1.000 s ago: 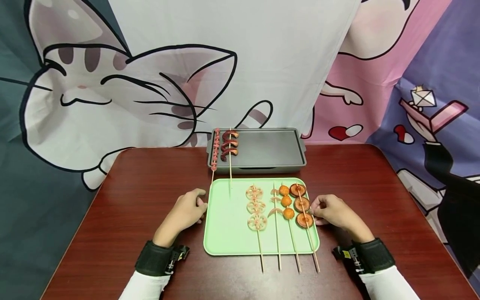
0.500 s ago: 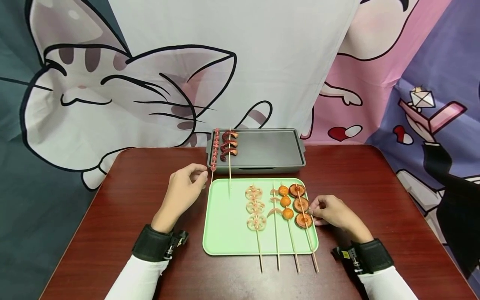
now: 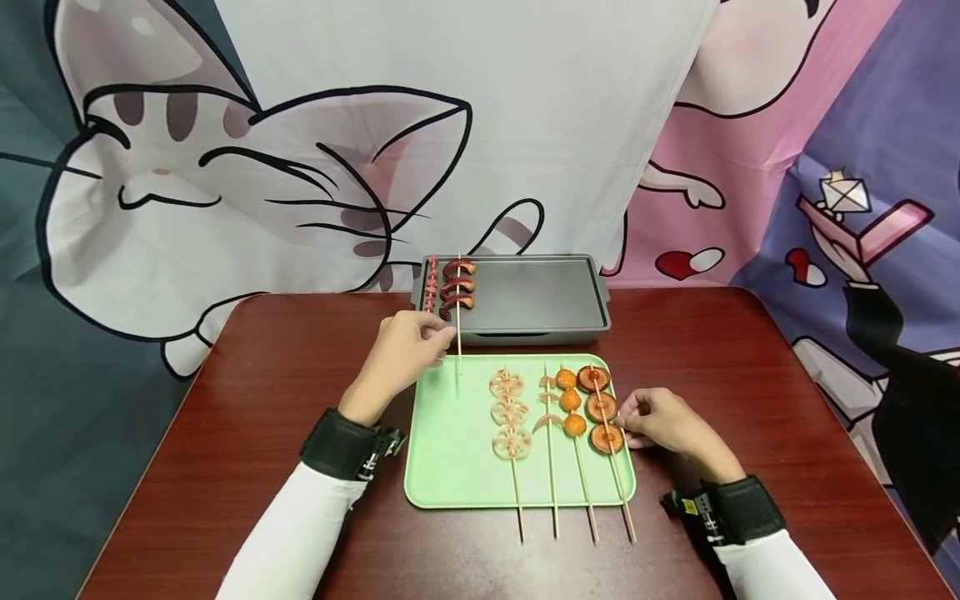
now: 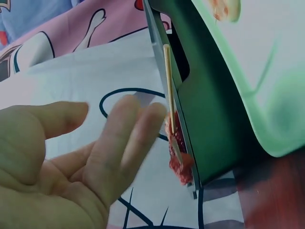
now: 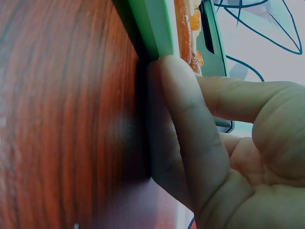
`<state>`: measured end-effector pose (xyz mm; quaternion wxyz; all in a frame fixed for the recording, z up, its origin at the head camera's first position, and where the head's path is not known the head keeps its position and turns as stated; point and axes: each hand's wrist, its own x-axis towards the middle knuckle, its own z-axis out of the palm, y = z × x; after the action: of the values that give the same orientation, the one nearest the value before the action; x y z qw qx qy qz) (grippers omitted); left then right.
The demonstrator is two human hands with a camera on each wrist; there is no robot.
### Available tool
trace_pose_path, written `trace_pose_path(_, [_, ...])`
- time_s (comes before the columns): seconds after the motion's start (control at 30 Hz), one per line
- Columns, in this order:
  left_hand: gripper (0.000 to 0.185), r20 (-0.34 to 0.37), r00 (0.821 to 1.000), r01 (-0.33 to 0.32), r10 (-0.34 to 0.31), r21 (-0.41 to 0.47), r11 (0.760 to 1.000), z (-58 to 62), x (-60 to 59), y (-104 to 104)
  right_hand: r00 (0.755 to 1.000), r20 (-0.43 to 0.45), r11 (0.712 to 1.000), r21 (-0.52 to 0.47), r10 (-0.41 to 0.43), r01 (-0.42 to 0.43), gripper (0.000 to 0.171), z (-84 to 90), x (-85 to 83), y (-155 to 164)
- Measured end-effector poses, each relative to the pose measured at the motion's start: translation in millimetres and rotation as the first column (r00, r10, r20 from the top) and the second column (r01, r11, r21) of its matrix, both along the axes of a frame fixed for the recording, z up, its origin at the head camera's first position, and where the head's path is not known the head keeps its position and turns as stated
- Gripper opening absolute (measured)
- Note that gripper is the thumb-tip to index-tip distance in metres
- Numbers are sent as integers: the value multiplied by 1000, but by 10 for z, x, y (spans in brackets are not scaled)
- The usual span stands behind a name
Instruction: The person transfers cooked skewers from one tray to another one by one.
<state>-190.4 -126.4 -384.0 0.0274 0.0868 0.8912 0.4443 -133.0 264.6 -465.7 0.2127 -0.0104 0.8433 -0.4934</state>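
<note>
My left hand is over the near left corner of the grey baking tray, beside the stick of the octopus tentacle skewer. Its thumb and fingers are apart in the left wrist view, with nothing between them. Left of the tentacles lies a pink sausage skewer, its lower part hidden behind that hand. My right hand pinches the right rim of the green tray, thumb above and fingers at the side. Close to those fingertips is a mushroom skewer.
On the green tray also lie a lotus root skewer, a skewer of thin curved pink pieces and an orange ball skewer. Their sticks jut over its front edge. Brown table surrounds both trays; a printed cloth hangs behind.
My left hand has moved up and right, from the green tray's left side to the near corner of the baking tray by the skewer sticks. My right hand stays put.
</note>
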Motion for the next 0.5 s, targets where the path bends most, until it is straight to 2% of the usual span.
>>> trace_pose_path(0.23, [29, 113, 994, 9, 2, -95, 995, -53, -101, 137, 1000, 9, 1000, -12, -5, 5, 9, -1, -3, 1])
trace_pose_path(0.5, [27, 196, 981, 6, 17, -113, 994, -88, -130, 206, 1000, 17, 1000, -14, -11, 11, 10, 12, 0, -4])
